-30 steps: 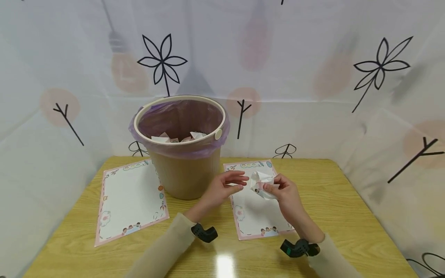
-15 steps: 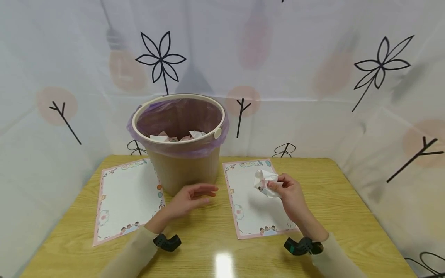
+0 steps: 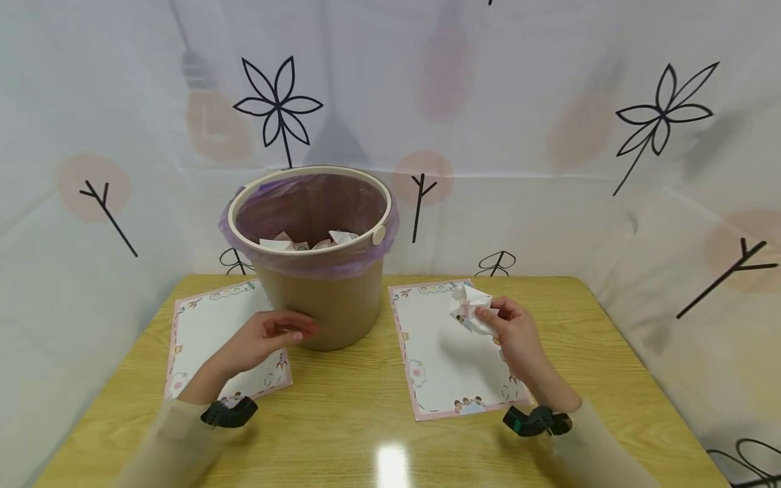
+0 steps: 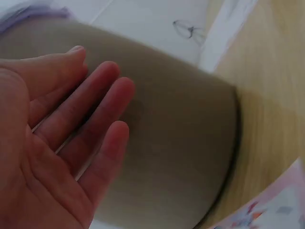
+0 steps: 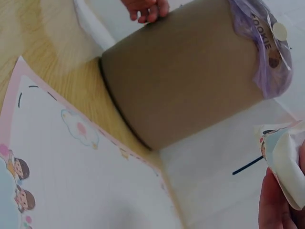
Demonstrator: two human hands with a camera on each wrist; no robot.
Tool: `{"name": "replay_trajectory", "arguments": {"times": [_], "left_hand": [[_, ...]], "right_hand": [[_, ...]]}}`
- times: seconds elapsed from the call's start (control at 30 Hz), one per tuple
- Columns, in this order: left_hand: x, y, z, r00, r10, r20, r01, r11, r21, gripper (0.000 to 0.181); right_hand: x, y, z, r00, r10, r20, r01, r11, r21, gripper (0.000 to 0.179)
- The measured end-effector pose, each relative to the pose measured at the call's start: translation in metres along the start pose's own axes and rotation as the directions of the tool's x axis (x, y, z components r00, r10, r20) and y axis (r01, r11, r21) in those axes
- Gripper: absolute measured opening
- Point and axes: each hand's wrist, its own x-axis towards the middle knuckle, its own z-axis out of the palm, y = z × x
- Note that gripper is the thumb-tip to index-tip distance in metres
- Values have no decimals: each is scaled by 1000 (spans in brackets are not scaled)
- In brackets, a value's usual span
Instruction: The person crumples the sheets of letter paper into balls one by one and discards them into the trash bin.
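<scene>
My right hand [image 3: 517, 332] pinches a crumpled sheet of paper [image 3: 471, 310] between thumb and fingers, held above the right-hand sheet. In the right wrist view the crumpled paper [image 5: 286, 162] shows white with a bit of printed border. My left hand [image 3: 259, 342] holds nothing; its fingers are relaxed in front of the bin, above the left-hand sheet. Seen from the left wrist, the palm and slightly bent fingers [image 4: 107, 109] face the bin's side [image 4: 176, 124]; whether they touch it I cannot tell. The beige bin [image 3: 323, 298] has a purple liner, with several paper pieces [image 3: 342, 237] inside.
A flat pink-bordered sheet [image 3: 207, 339] lies left of the bin, partly behind my left hand. Another such sheet [image 3: 439, 366] lies to the right on the wooden table [image 3: 342, 420]. A patterned white cloth [image 3: 488, 149] hangs behind and beside the table.
My left hand has moved left, away from the crumpled paper, to the front of the bin. My right hand has shifted slightly right with the paper still pinched.
</scene>
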Motion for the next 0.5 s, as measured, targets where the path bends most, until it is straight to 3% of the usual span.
{"name": "replay_trajectory", "arguments": {"times": [0.17,0.3,0.4,0.5], "left_hand": [[-9,11,-35,992,-10,-127,21,996,84,20],[-11,24,-59,966,-1,-260,37,990,136,21],[-8,34,-73,923,26,-383,40,986,163,23],[-5,46,-83,855,51,-516,67,976,207,26]], "right_hand": [[4,-6,-4,1000,-10,3,10,1000,23,6],[7,-9,-7,1000,-17,16,16,998,53,9],[10,-10,-8,999,-33,18,33,999,36,12],[12,-12,-9,999,-45,10,45,999,6,16]]}}
